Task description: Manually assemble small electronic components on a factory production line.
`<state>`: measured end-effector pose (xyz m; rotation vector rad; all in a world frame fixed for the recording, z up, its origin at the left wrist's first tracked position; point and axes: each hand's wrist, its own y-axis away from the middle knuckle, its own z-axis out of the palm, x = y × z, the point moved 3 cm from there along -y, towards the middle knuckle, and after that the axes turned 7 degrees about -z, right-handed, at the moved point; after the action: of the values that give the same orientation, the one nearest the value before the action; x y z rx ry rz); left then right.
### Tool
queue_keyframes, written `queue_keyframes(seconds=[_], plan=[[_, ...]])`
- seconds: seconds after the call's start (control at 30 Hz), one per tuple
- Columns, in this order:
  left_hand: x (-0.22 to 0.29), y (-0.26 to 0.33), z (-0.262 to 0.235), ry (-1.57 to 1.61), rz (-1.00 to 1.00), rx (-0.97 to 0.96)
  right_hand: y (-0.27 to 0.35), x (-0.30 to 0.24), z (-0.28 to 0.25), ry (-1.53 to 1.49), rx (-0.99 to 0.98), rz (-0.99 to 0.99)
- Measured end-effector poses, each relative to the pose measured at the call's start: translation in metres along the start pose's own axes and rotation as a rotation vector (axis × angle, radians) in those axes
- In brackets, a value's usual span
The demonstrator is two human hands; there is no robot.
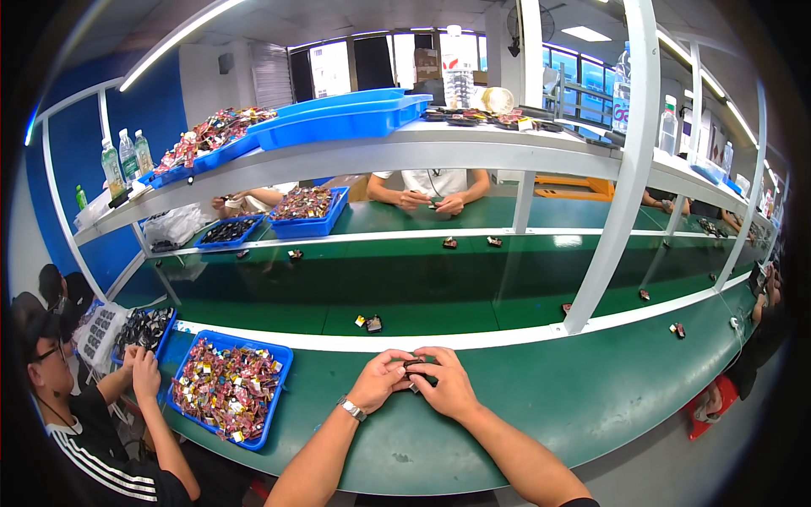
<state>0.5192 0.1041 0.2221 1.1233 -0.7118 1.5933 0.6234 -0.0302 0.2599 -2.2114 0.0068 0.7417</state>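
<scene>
Dark component [413, 364] looks small, mostly hidden by fingers [432, 370].

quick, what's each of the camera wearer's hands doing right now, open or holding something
Left hand: closed, holding a small dark part with the other hand.
Right hand: closed on the same part.

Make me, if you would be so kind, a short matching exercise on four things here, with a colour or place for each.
1. Watch
2. Part
3. Table
4. Tray

A. Green
B. Silver
C. Blue
D. Between the left hand and right hand

Pairs: 1-B, 2-D, 3-A, 4-C.
</scene>
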Motion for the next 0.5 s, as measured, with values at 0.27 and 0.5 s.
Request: queue_keyframes(seconds=[0.27, 0.5], plan=[[0.0002, -0.0004, 0.0035, -0.006, -0.013, -0.032, 0.0022, 0.0055, 0.0021, -0.069, 0.039, 0.033], [0.0001, 0.0007, 0.0079, -0.058, -0.006, 0.042, 0.0013, 0.0082, 0.0065, -0.150, 0.038, 0.037]])
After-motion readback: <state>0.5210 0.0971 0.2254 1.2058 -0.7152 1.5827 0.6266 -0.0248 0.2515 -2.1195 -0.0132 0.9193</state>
